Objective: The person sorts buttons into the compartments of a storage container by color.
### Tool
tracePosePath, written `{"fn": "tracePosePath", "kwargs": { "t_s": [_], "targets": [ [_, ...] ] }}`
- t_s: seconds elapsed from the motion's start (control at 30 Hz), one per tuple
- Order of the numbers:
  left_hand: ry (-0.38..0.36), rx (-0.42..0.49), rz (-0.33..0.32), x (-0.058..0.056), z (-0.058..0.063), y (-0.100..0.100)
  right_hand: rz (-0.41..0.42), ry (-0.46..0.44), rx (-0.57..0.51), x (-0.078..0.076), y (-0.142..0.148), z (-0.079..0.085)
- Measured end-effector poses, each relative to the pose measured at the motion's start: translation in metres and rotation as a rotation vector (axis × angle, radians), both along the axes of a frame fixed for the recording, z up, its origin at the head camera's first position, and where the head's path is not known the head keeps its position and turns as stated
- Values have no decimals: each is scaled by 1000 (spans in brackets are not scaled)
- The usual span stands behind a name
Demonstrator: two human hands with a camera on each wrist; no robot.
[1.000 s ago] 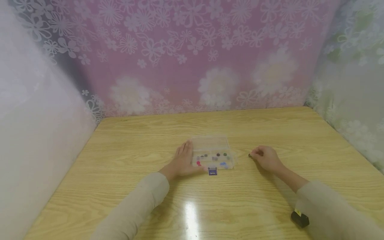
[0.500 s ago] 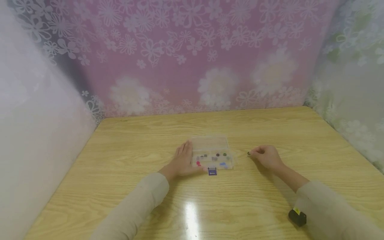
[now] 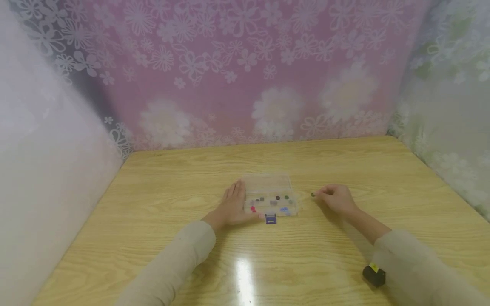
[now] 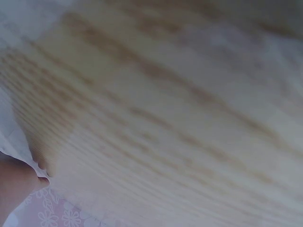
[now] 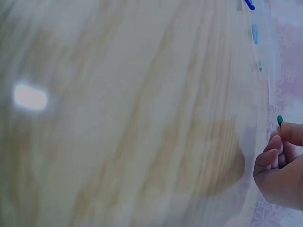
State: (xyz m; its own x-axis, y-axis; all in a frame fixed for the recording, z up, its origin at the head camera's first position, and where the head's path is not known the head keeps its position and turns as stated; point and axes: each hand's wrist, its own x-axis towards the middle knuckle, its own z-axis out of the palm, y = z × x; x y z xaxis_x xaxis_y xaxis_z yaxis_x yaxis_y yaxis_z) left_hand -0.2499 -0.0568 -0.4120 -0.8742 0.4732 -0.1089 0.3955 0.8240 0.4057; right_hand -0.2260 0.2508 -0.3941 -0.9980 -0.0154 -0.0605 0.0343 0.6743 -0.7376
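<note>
A clear plastic box (image 3: pixel 270 208) lies on the table, its transparent lid (image 3: pixel 268 183) folded back. Small pink pieces (image 3: pixel 252 208), blue pieces (image 3: pixel 284 209) and several dark round pieces sit in its compartments. My left hand (image 3: pixel 232 206) rests against the box's left side, fingers straight, thumb along the front near a purple latch (image 3: pixel 270 219). To the right of the box, my right hand (image 3: pixel 337 198) pinches a small green disc-like piece (image 5: pixel 280 120) between thumb and fingertip. In the left wrist view only part of the left hand (image 4: pixel 16 184) shows.
The wood-grain table (image 3: pixel 183 263) carries a bright light reflection at the front. A black device (image 3: pixel 374 275) with a yellow label is at the right sleeve. Pink flowered cloth (image 3: pixel 214 85) hangs behind the table, with pale cloth on both sides.
My right hand, with the small green piece, has moved slightly left toward the box. The left hand and the box have stayed in place.
</note>
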Motion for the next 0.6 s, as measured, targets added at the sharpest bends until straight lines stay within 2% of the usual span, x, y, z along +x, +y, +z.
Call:
{"fn": "tracePosePath", "kwargs": {
  "t_s": [0.37, 0.6],
  "targets": [
    [-5, 18, -2, 0, 1, -1, -3, 8, -28, -5, -18, 6],
    [6, 11, -2, 0, 0, 0, -3, -4, -97, -8, -31, 10]
  ]
}}
